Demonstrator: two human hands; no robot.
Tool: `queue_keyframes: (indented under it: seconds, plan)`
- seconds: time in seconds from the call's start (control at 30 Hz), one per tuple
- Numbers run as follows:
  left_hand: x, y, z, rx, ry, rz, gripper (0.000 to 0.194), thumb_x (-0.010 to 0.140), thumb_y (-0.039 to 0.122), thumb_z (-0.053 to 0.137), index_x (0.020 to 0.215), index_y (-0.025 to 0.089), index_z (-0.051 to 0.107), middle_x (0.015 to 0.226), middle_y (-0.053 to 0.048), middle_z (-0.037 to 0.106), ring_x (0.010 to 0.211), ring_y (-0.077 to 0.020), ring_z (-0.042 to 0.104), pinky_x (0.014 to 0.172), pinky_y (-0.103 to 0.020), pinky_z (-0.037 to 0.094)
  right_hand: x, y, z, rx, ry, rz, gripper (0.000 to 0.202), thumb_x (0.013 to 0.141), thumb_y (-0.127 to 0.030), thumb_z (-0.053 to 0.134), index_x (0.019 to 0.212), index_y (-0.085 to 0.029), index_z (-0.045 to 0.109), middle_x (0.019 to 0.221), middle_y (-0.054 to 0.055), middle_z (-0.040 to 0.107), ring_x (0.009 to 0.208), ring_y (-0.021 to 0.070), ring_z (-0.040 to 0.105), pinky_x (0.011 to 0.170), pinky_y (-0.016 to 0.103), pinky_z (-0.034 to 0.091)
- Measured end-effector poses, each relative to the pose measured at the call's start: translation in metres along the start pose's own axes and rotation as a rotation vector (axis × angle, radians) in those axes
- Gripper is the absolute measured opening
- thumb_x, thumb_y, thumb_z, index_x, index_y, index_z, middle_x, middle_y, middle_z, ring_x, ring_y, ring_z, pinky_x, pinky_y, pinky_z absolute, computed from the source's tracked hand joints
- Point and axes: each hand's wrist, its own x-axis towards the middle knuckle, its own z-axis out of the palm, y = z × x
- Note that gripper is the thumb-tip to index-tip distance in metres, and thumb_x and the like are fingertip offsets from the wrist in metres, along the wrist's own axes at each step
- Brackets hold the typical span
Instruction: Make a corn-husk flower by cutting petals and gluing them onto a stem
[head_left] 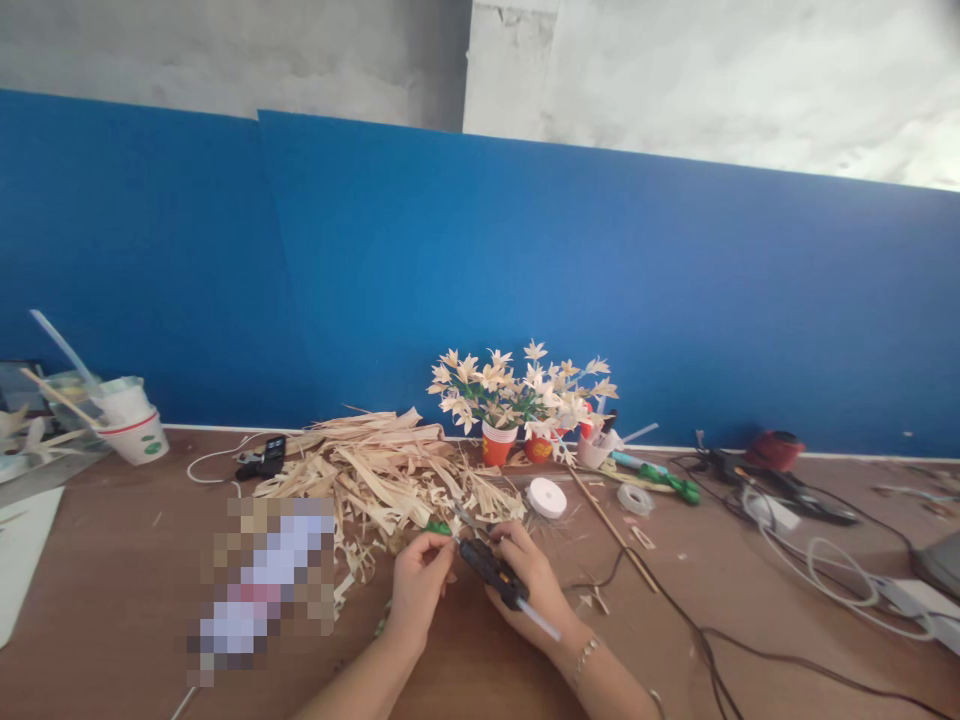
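My right hand [525,570] is wrapped around a black glue gun [491,570], with a translucent glue stick [541,620] sticking out of its rear. The gun's nozzle points at the fingertips of my left hand [420,585]. Thumb and forefinger of that hand are pinched together on something small and pale that I cannot make out. A bit of green [437,527] shows just beyond them. Past the fingers lies a heap of dry, straw-coloured husk strips [382,460]. Pale husk flowers [525,385] stand behind in red cups [498,445].
A white tape roll [546,497] and a clear tape roll [635,499] lie beyond my right hand. Black cords [701,640] and a power strip [911,605] spread rightward. A white cup [135,438] stands far left; a blurred-out patch [262,585] covers something nearer. A blue partition [480,270] closes the back.
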Motion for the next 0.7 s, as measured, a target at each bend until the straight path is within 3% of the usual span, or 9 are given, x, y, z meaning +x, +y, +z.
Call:
queue_keyframes:
  seconds: [0.7]
  plan:
    - [-0.0003,0.0000,-0.0004,0.014,-0.004,0.005,0.034,0.061,0.049,0.065,0.065,0.015,0.062,0.042,0.004,0.051,0.034,-0.0078,0.041,0.036,-0.018,0.025,0.0003,-0.0017,-0.0012,-0.007,0.013,0.008,0.022,0.059,-0.003,0.051,0.071,-0.021,0.046,0.089,0.004,0.049,0.073,0.0144,0.055,0.065,0.023,0.048]
